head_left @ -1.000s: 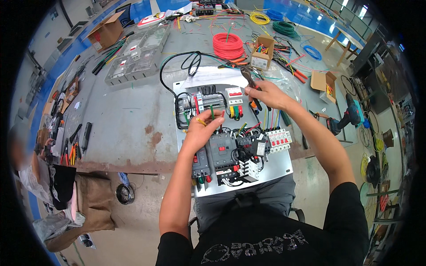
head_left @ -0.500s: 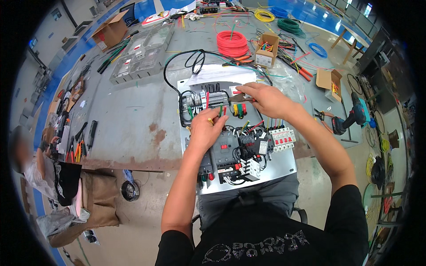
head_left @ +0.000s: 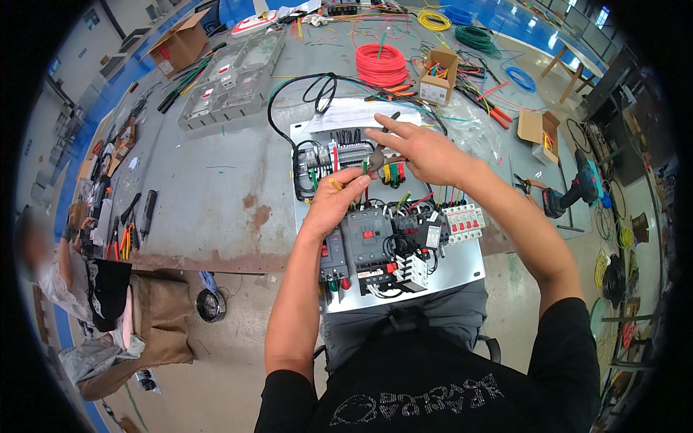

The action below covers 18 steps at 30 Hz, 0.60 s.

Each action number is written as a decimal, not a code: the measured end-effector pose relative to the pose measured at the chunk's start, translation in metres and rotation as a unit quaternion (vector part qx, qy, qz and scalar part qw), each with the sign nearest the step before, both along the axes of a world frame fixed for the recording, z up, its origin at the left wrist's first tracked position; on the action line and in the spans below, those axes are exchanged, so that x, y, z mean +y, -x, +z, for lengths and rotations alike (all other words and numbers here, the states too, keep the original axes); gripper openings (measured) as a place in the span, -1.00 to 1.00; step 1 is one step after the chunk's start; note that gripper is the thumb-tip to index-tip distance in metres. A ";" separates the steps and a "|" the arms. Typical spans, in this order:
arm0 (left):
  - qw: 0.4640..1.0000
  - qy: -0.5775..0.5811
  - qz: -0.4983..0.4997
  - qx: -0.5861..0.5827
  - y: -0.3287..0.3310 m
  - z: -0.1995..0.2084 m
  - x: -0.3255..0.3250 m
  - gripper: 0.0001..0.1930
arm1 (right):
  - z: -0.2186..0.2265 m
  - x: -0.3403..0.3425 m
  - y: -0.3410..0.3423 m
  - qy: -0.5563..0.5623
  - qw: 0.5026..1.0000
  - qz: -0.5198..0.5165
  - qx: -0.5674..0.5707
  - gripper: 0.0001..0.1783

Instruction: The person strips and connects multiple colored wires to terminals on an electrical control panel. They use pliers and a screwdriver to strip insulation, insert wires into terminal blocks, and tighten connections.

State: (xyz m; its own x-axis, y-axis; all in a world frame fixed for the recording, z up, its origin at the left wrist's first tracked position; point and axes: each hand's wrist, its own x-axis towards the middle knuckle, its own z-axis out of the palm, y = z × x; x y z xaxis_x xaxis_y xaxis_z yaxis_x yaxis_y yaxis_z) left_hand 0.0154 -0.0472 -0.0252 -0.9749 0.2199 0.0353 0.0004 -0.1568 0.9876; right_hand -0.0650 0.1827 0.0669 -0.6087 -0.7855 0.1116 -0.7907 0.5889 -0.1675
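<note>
A metal mounting plate (head_left: 462, 270) with contactors, breakers and coloured wires lies at the table's near edge in front of me. My left hand (head_left: 338, 198) pinches a short green wire end above the black contactors (head_left: 368, 238). My right hand (head_left: 426, 151) grips a dark pair of pliers (head_left: 380, 151) over the upper row of breakers, its jaws next to the wire my left hand holds. A white paper sheet (head_left: 361, 112) lies under the plate's far end. A black cable (head_left: 317, 90) loops beyond it.
A red wire coil (head_left: 381, 63), a small cardboard box of parts (head_left: 439, 76), clear plastic enclosures (head_left: 231, 76) and green, yellow and blue coils lie farther back. A cordless drill (head_left: 570, 195) rests at right. Hand tools (head_left: 126, 231) lie at left, by another person (head_left: 50, 267).
My right hand has drawn left and nearer with the pliers, meeting my left hand, which has risen slightly from the contactors with the wire.
</note>
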 end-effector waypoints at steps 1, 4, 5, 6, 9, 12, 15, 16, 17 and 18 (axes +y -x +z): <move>1.000 0.001 -0.001 0.002 0.000 -0.001 -0.001 -0.72 | 0.000 -0.002 0.001 -0.003 1.000 0.013 0.013 0.03; 1.000 0.002 -0.006 0.008 0.001 -0.003 -0.005 -0.71 | -0.002 -0.005 0.008 -0.012 0.998 0.047 0.034 0.05; 1.000 0.000 -0.010 0.010 0.001 -0.003 -0.006 -0.71 | -0.002 -0.006 0.010 -0.014 0.998 0.057 0.038 0.06; 1.000 -0.002 -0.013 0.012 0.001 -0.003 -0.006 -0.71 | -0.001 -0.008 0.011 -0.019 0.997 0.062 0.036 0.06; 1.000 0.002 -0.014 0.015 0.002 -0.002 -0.008 -0.71 | 0.006 -0.012 0.012 -0.033 0.996 0.076 0.025 0.07; 1.000 0.008 -0.014 0.009 0.000 -0.001 -0.009 -0.72 | 0.013 -0.016 0.015 -0.051 0.994 0.092 0.009 0.07; 1.000 0.015 -0.016 0.015 0.000 -0.002 -0.011 -0.72 | 0.025 -0.022 0.018 -0.083 0.991 0.098 -0.023 0.07; 1.000 0.020 -0.016 0.014 -0.001 -0.003 -0.011 -0.73 | 0.031 -0.025 0.018 -0.097 0.989 0.094 -0.055 0.08; 0.999 0.025 -0.015 0.014 -0.002 -0.004 -0.012 -0.73 | 0.035 -0.028 0.018 -0.112 0.986 0.090 -0.087 0.08; 0.999 0.029 -0.015 0.016 -0.001 -0.003 -0.011 -0.73 | 0.034 -0.026 0.020 -0.105 0.987 0.095 -0.082 0.08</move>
State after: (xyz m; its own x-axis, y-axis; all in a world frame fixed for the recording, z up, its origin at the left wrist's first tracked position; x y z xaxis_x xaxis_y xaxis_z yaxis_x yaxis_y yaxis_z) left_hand 0.0164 -0.0578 -0.0285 -0.9664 0.2518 0.0523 0.0278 -0.1001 0.9946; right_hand -0.0845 0.1570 0.1007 -0.4439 -0.8829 -0.1530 -0.8629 0.4672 -0.1927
